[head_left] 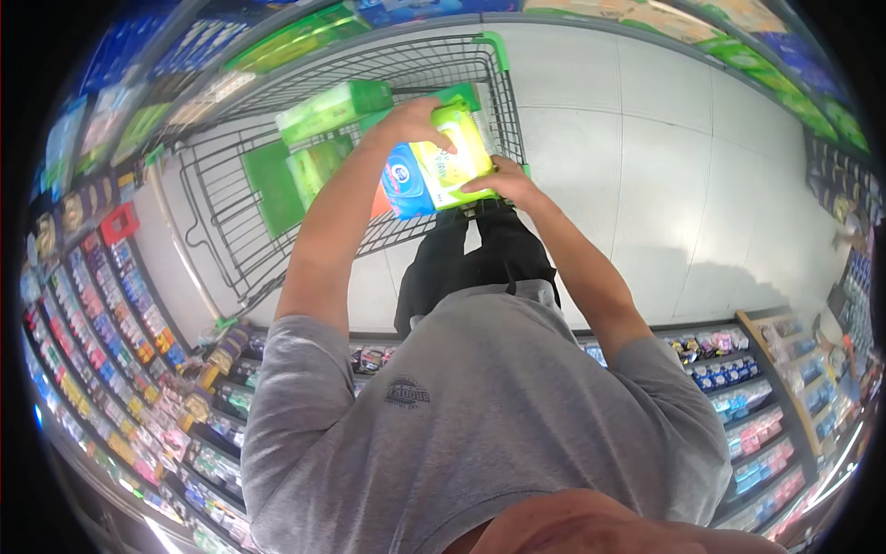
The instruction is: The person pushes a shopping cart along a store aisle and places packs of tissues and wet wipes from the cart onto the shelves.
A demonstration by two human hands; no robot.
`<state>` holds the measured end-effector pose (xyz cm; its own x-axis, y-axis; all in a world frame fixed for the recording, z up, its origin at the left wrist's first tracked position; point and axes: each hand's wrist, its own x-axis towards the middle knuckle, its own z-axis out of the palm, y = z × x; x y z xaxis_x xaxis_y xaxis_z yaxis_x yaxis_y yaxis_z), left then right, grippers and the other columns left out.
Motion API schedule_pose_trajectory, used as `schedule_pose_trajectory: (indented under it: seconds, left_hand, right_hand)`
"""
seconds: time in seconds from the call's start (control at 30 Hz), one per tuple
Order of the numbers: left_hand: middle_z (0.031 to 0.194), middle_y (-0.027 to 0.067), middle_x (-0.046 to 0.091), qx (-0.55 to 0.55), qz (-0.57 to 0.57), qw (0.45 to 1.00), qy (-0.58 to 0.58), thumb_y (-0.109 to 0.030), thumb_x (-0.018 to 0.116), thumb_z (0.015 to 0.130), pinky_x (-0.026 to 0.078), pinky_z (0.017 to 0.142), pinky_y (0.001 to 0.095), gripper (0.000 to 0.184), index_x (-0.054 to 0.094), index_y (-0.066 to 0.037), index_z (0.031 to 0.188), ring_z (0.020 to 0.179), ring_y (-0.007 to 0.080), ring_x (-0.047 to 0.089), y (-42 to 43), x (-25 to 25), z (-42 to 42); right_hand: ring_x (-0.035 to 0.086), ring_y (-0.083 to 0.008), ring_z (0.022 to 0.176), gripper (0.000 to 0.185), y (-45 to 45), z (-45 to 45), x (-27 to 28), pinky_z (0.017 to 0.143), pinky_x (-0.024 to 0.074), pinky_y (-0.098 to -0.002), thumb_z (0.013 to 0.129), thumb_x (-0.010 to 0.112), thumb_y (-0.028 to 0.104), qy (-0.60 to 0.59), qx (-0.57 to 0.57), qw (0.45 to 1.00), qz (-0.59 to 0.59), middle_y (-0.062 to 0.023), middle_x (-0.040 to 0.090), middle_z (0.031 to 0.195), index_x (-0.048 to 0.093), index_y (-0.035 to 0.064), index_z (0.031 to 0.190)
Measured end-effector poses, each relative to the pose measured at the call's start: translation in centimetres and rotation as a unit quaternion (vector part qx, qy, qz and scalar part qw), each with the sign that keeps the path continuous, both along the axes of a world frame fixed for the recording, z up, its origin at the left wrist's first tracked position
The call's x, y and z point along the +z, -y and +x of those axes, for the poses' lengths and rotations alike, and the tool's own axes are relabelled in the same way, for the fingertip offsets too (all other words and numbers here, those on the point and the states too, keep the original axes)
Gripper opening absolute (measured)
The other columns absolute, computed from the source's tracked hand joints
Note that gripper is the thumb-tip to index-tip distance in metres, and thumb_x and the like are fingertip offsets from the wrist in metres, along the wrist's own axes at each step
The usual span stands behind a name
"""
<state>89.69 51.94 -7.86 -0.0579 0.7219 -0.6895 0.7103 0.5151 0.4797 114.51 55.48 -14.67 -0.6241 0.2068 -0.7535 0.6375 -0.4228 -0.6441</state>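
My left hand (415, 126) lies over the upper left side of a yellow-green plastic-wrapped pack (459, 157), its fingers bent over the top. On the pack's right side, my right hand (508, 181) grips the near corner. A blue pack (404, 181) with a round white logo shows right against the yellow-green one; I cannot tell whether the two are joined. Both are at the near right end of a wire shopping cart (221, 208). Further left in the cart are a long green pack (334, 111) and a smaller green pack (318, 166).
A green panel (273, 187) is at the cart's left part. The cart's corner has a green bumper (498, 51). Shelves with blue and green packs (300, 39) run along the far side. Pale floor tiles (628, 166) lie to the right. Stocked shelves (738, 397) stand behind me.
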Motion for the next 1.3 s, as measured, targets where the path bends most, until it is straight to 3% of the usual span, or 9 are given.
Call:
schedule_pose_trajectory:
  seconds: [0.2, 0.3, 0.43, 0.5, 0.6, 0.73, 0.87, 1.03, 1.3]
  left_hand:
    - [0.121, 0.0199, 0.062, 0.127, 0.042, 0.991, -0.015, -0.051, 0.087, 0.055, 0.048, 0.094, 0.0378, 0.095, 0.054, 0.002, 0.127, 0.112, 0.0311, 0.06, 3.6, 7.2, -0.7]
    - [0.122, 0.0199, 0.061, 0.251, 0.092, 0.964, 0.003, -0.054, 0.086, 0.056, 0.048, 0.094, 0.0383, 0.1, 0.052, 0.003, 0.131, 0.114, 0.0297, 0.06, 7.5, 7.4, -1.5]
    - [0.124, 0.0178, 0.06, 0.406, 0.094, 0.905, 0.087, -0.043, 0.084, 0.071, 0.049, 0.094, 0.0359, 0.094, 0.042, 0.006, 0.139, 0.116, 0.0234, 0.058, 13.4, 11.8, -1.1]
    - [0.124, 0.0172, 0.06, 0.491, 0.175, 0.802, 0.29, -0.034, 0.079, 0.081, 0.049, 0.094, 0.0341, 0.081, 0.042, 0.009, 0.137, 0.115, 0.0214, 0.058, 17.1, 12.1, -1.0]
    - [0.126, 0.0161, 0.059, 0.552, 0.199, 0.74, 0.329, -0.03, 0.076, 0.083, 0.048, 0.096, 0.0355, 0.072, 0.044, 0.007, 0.136, 0.115, 0.022, 0.058, 22.6, 14.1, -0.6]
    - [0.123, 0.0149, 0.061, 0.63, 0.347, 0.611, 0.331, -0.024, 0.074, 0.085, 0.049, 0.094, 0.0357, 0.063, 0.047, 0.004, 0.134, 0.11, 0.0226, 0.061, 30.6, 17.2, 1.3]
    - [0.12, 0.0142, 0.061, 0.668, 0.452, 0.505, 0.306, -0.021, 0.072, 0.086, 0.051, 0.091, 0.0351, 0.057, 0.048, 0.004, 0.131, 0.107, 0.0213, 0.062, 40.3, 18.5, 4.1]
    - [0.117, 0.014, 0.062, 0.718, 0.48, 0.443, 0.24, -0.024, 0.071, 0.088, 0.052, 0.089, 0.0349, 0.053, 0.05, 0.003, 0.129, 0.105, 0.0203, 0.063, 52.9, 18.5, 9.0]
    - [0.118, 0.012, 0.064, 0.772, 0.508, 0.334, 0.187, -0.035, 0.063, 0.095, 0.05, 0.09, 0.0323, 0.051, 0.053, 0.003, 0.127, 0.104, 0.0183, 0.063, 69.6, 16.1, 14.9]
  right_hand:
    - [0.064, -0.0259, 0.105, 0.065, -1.8, -1.5, 9.0, 0.091, 0.0505, -0.0414, 0.071, 0.083, 0.021, -0.053, -0.062, 0.994, -0.071, -0.0143, 0.066, 0.111, 0.055, -0.0043, 0.123]
    - [0.065, -0.0245, 0.102, 0.063, -2.8, -3.2, 12.8, 0.086, 0.0539, -0.0396, 0.073, 0.081, 0.022, -0.085, 0.011, 0.994, -0.073, -0.015, 0.066, 0.111, 0.055, -0.0061, 0.123]
    - [0.066, -0.0251, 0.1, 0.066, -2.6, -5.8, 13.6, 0.081, 0.0567, -0.0363, 0.071, 0.083, 0.026, -0.114, 0.003, 0.992, -0.053, -0.0168, 0.066, 0.109, 0.058, -0.0046, 0.123]
    - [0.067, -0.0234, 0.098, 0.063, -1.4, -7.9, 16.4, 0.082, 0.0566, -0.0362, 0.073, 0.083, 0.029, -0.134, 0.018, 0.99, -0.044, -0.0169, 0.067, 0.106, 0.058, -0.0039, 0.122]
    - [0.067, -0.02, 0.097, 0.054, 1.4, -11.2, 19.7, 0.08, 0.0561, -0.0349, 0.078, 0.08, 0.03, -0.18, 0.044, 0.983, -0.008, -0.0129, 0.067, 0.103, 0.06, -0.0012, 0.117]
    - [0.063, -0.0185, 0.105, 0.05, 8.5, -14.8, 22.3, 0.088, 0.0518, -0.0343, 0.083, 0.077, 0.025, -0.247, -0.019, 0.966, -0.072, -0.0103, 0.066, 0.11, 0.058, -0.0008, 0.12]
    - [0.063, -0.0199, 0.106, 0.054, 18.9, -16.1, 25.4, 0.091, 0.051, -0.0352, 0.084, 0.076, 0.025, -0.323, 0.062, 0.938, -0.106, -0.0115, 0.064, 0.116, 0.053, -0.0011, 0.126]
    - [0.063, -0.0204, 0.106, 0.058, 32.1, -16.1, 26.4, 0.091, 0.0506, -0.0336, 0.085, 0.075, 0.025, -0.288, 0.212, 0.928, -0.109, -0.0139, 0.064, 0.118, 0.049, -0.0023, 0.129]
    - [0.064, -0.0173, 0.099, 0.053, 50.3, -16.0, 24.6, 0.086, 0.0509, -0.0316, 0.089, 0.071, 0.033, -0.25, 0.299, 0.915, -0.101, -0.0122, 0.065, 0.111, 0.053, -0.0032, 0.123]
